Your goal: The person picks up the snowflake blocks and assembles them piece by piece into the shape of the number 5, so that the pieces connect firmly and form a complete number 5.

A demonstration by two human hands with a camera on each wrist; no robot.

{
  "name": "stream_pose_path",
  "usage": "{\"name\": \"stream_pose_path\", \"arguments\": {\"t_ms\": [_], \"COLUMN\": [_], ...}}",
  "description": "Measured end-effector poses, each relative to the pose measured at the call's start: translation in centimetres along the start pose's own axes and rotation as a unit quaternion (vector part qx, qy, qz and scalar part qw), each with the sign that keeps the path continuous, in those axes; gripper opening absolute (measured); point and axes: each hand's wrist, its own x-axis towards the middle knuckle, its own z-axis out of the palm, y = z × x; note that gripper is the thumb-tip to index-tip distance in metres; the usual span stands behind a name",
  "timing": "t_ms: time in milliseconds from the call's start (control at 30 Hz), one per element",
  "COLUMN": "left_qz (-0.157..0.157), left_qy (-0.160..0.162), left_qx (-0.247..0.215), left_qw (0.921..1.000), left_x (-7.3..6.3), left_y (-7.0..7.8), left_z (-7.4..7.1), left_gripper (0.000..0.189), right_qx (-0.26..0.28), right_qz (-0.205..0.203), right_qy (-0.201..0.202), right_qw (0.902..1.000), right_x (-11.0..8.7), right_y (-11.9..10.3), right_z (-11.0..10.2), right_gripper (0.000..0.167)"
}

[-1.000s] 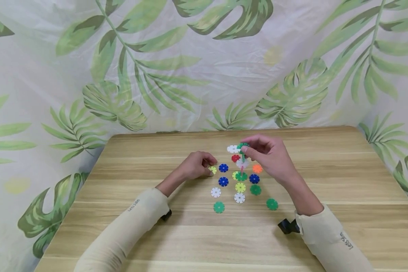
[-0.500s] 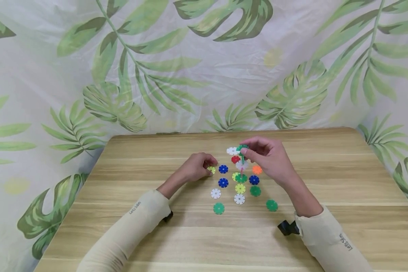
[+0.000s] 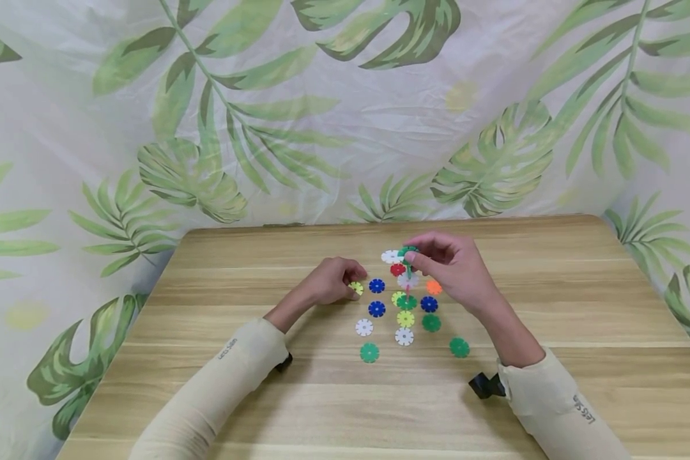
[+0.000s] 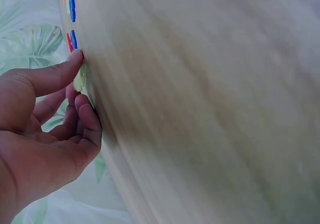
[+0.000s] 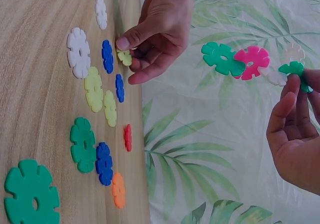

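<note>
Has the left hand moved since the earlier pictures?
No, not visibly: in the head view, the left hand, pinching a yellow piece, shows no clear shift either way against the nearest blue piece.

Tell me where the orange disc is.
In the head view, the orange disc lies on the table, right of centre, with a blue disc just below and the right hand just above in the picture.
</note>
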Motion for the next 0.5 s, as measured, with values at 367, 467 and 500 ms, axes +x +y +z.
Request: {"name": "stream_pose_path", "arguments": {"t_ms": [367,467,500], "left_qz": [-0.001,0.013,0.017], "left_qy": [0.045,0.08,0.093], "left_qx": [-0.036,-0.068,-0.083], "left_qw": [0.9983,0.9943,0.992], "left_x": [-0.4,-0.8,-1.0], "left_y": [0.5,1.2,1.4], "left_z": [-0.3,-0.7,-0.9], "left_gripper": [0.026,0.02,0.019], "right_qx": [0.0,-0.001,-0.001], "right_qz": [-0.004,-0.006,-0.008], "right_qy": [0.002,0.01,0.011], "right_qw": [1.0,0.9999,0.9999], "right_x": [0.0,0.0,0.0], "right_y": [0.0,0.1,0.1], "right_z": [0.0,0.0,0.0], "right_gripper": [0.017,0.017,0.017]}}
